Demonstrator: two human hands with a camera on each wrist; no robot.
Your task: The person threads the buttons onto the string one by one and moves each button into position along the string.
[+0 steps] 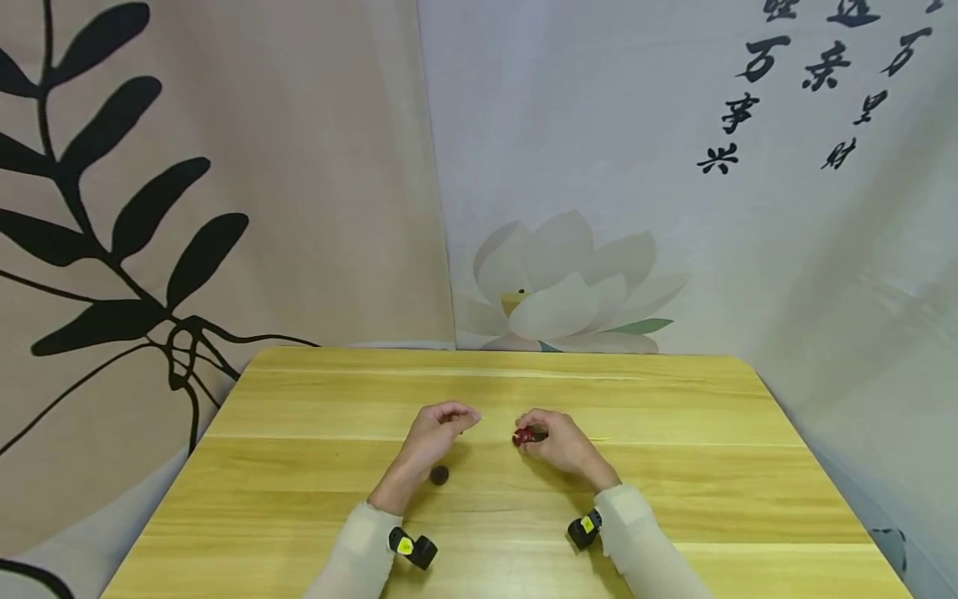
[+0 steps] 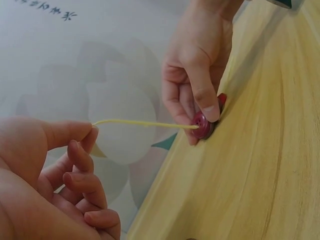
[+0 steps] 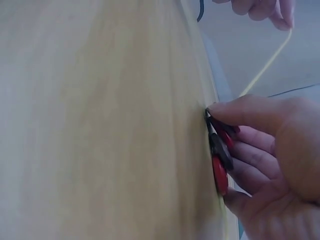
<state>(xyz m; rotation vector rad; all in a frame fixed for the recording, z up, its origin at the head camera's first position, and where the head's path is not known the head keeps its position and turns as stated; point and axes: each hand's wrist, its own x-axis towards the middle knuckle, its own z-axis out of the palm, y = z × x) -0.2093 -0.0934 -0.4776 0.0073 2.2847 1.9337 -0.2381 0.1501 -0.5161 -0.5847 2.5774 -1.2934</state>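
My left hand (image 1: 432,436) pinches the end of a yellow string (image 2: 145,123) between thumb and forefinger; its other fingers are loosely curled. The string runs taut-looking through a hole of a dark red button (image 2: 202,125). That button is at the front of a small group that my right hand (image 1: 563,444) grips between thumb and fingers. In the right wrist view a black button (image 3: 221,151) and a bright red button (image 3: 220,175) show in this group, partly covered by the fingers. A loose dark round button (image 1: 439,475) lies on the table, just below the left wrist.
The wooden table (image 1: 494,532) carries everything, its far edge lying against hanging cloths with a printed plant and lotus. More yellow string trails on the tabletop to the right of my right hand. Black cameras are strapped at both wrists.
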